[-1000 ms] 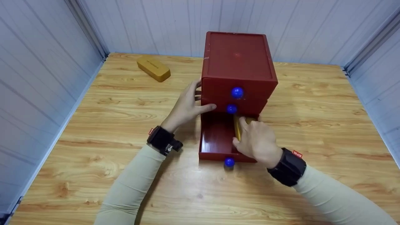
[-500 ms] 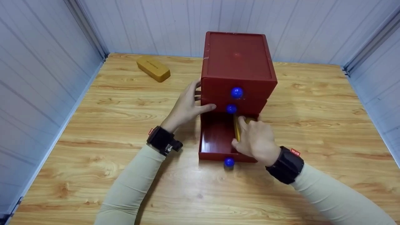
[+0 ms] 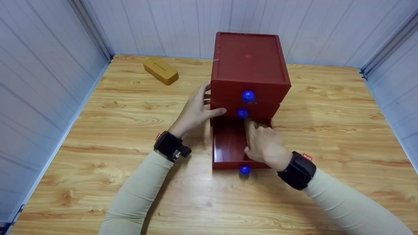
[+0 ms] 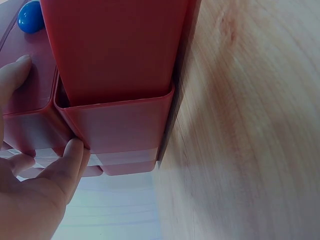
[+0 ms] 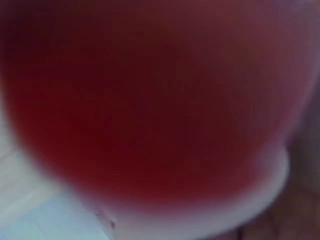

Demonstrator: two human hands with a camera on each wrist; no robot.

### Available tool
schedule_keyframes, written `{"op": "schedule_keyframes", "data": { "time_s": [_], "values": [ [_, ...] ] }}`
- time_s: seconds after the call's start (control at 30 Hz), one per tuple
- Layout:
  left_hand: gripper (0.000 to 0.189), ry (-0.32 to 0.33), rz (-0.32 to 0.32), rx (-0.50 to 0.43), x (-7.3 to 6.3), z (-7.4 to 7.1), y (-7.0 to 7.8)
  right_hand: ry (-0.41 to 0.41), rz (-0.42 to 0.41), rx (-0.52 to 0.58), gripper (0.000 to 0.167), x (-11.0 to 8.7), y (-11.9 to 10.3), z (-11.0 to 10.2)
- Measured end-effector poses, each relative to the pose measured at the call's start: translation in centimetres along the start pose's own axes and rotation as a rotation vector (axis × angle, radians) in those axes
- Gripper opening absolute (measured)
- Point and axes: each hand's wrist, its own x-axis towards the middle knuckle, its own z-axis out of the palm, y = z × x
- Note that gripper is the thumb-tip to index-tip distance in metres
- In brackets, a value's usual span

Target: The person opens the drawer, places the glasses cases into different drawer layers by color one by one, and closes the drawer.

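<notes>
A red drawer cabinet (image 3: 249, 57) with round blue knobs stands on the table. Its bottom drawer (image 3: 228, 143) is pulled out. My left hand (image 3: 196, 112) braces the cabinet's left side; its thumb lies on the front, and in the left wrist view the extended fingers (image 4: 65, 167) press the side wall. Inside the drawer's right part, my right hand (image 3: 268, 145) grips a yellow oblong item (image 3: 247, 131), mostly hidden beneath it, with the index finger along its left edge. The right wrist view is filled by a blurred dark red surface (image 5: 150, 125).
A mustard-yellow oblong case (image 3: 160, 70) with dark lettering lies at the table's back left. The upper drawers, with blue knobs (image 3: 248, 96), are closed. Pale panel walls (image 3: 169, 26) bound the wooden table (image 3: 98, 156) at the back and both sides.
The bottom drawer has shifted slightly to the right at its front. My right hand has tilted a little, and less yellow shows beside its fingers. My left hand has stayed put.
</notes>
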Motion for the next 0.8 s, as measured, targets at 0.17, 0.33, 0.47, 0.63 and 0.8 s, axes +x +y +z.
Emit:
{"op": "schedule_keyframes", "data": {
  "time_s": [0.17,0.33,0.47,0.63,0.8],
  "values": [
    [0.091,0.007,-0.019,0.02,-0.1,0.0,0.6,-0.022,-0.028,0.066,0.081,0.1,0.4,-0.2],
    [0.091,0.017,-0.03,0.028,0.0,0.1,0.3,-0.027,-0.061,0.16,0.074,-0.1,1.2,-0.6],
    [0.092,0.016,-0.019,0.024,0.1,0.1,-0.1,-0.008,-0.124,0.286,0.061,-0.3,2.7,-1.1],
    [0.093,0.008,0.0,0.003,0.1,0.1,0.0,0.04,-0.18,0.423,0.047,-0.6,5.3,-1.9],
    [0.093,0.004,-0.009,0.005,0.1,0.1,0.0,0.086,-0.196,0.515,0.039,-0.9,7.7,-2.4]
  ]
}}
